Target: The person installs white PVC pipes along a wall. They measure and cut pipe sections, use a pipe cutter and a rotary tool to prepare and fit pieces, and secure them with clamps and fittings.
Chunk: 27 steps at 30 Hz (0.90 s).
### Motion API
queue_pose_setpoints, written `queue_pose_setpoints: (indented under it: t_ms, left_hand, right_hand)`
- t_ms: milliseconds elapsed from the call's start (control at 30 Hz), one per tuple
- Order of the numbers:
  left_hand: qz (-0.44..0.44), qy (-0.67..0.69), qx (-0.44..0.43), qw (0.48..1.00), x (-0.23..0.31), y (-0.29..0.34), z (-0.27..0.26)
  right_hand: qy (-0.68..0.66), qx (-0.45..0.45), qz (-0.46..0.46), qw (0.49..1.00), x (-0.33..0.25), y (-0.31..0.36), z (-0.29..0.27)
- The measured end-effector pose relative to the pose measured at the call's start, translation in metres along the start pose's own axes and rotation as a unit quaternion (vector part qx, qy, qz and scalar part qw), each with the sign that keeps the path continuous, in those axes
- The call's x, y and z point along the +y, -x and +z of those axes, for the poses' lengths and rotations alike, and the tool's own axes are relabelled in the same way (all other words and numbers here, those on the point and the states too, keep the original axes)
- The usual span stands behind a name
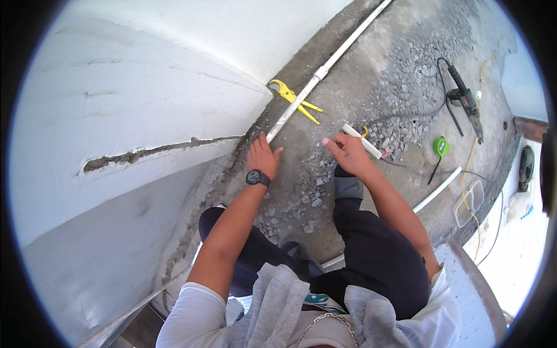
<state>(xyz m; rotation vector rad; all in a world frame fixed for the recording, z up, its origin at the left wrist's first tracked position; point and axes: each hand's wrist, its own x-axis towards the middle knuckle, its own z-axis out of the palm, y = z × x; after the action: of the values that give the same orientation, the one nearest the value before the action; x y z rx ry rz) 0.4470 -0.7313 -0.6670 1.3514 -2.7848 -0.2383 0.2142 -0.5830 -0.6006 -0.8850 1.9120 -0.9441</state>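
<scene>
A long white plastic pipe (301, 95) with a coupling (321, 73) lies along the foot of the wall. My left hand (264, 158), wearing a black wristwatch (257, 178), is at the pipe's near end, fingers stretched out and thumb apart. Whether the pipe runs on beneath the palm is hidden. My right hand (350, 153) hovers off to the right with thumb and fingers drawn together; anything between them is too small to make out. Behind it lies a white power strip (371, 149) with a yellow cord. Yellow pipe cutters (293, 100) lie under the pipe, handles to the right.
Rubble (406, 81) covers much of the rough floor. To the right lie a corded power tool (466, 101), a green tape measure (441, 146) and another white pipe (438, 190). Cables cross the ground there. The white wall (145, 116) at left has a chiselled groove.
</scene>
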Motion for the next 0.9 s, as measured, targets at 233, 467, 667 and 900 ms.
queue_pose_setpoints:
  t_ms: [233, 467, 667, 900]
  left_hand:
    - [-0.035, 0.014, -0.171, 0.985, -0.016, -0.018, 0.007]
    - [0.041, 0.138, -0.213, 0.966, -0.05, -0.03, 0.016]
    - [-0.199, 0.532, -0.279, 0.774, -0.047, -0.022, 0.034]
    - [-0.455, 0.633, -0.23, 0.582, -0.024, -0.044, 0.021]
  right_hand:
    - [0.008, -0.006, -0.006, 1.0, 0.017, 0.009, 0.004]
    - [0.001, 0.004, 0.001, 1.0, 0.022, 0.011, 0.009]
    - [-0.188, -0.043, 0.084, 0.978, 0.027, 0.013, 0.012]
    - [-0.179, -0.044, 0.07, 0.98, 0.02, 0.014, 0.018]
